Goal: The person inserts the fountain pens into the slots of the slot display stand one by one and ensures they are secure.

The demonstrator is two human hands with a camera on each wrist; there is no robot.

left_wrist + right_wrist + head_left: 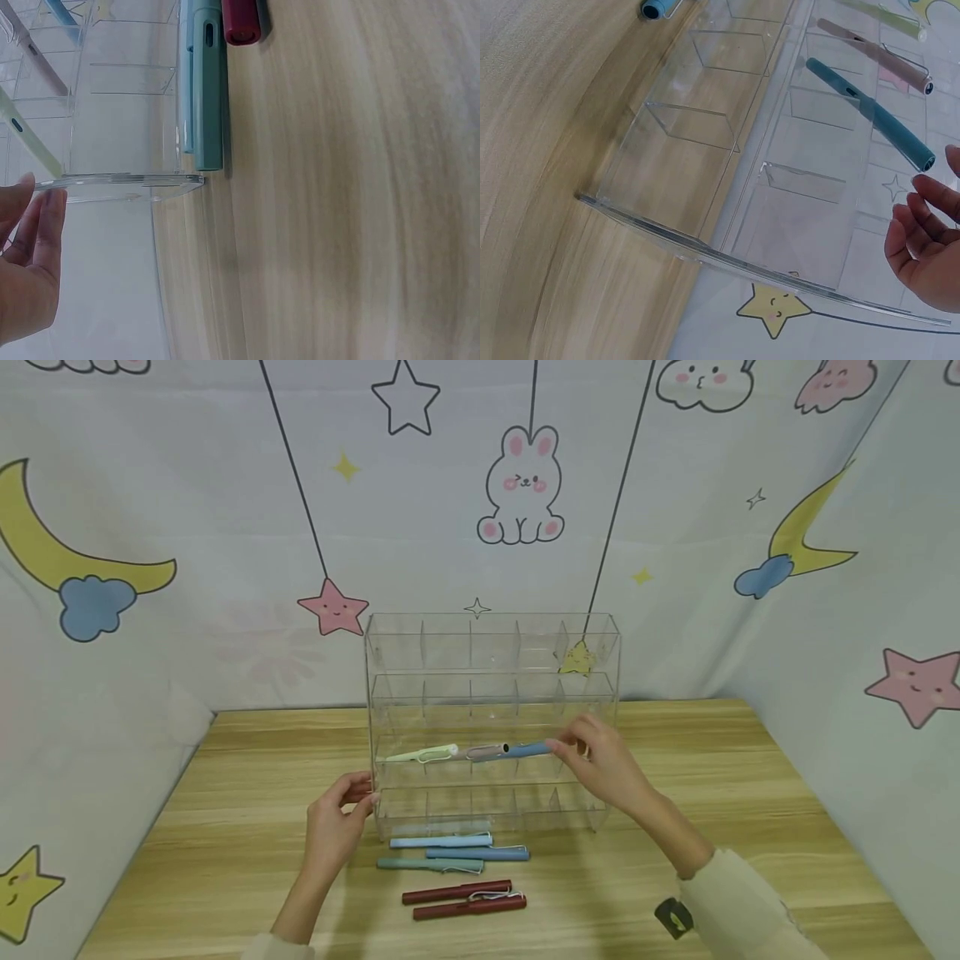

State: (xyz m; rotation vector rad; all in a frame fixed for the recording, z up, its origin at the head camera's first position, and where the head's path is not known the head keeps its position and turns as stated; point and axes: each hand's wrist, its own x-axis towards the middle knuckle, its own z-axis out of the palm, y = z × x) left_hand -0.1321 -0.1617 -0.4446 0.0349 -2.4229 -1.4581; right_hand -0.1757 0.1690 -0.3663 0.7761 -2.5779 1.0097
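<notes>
A clear acrylic rack [491,787] with divided tiers stands on the table. My left hand [333,827] grips the edge of its left side wall, thumb on one face and fingers on the other in the left wrist view. A pale green pen [420,754], a pinkish-beige pen [483,752] and a blue pen [530,749] lie slanted in a row across one tier. At the blue pen's outer end is my right hand [600,764]. Its loosely bent fingertips [924,184] sit right beside that end in the right wrist view, with nothing between thumb and fingers.
Before the rack lie a light blue pen [441,842], a blue pen [477,853] and a green pen [430,864]. Nearer are two dark red pens [468,907]. A small black object [673,917] is beside the right sleeve. Behind hangs a patterned cloth [450,527].
</notes>
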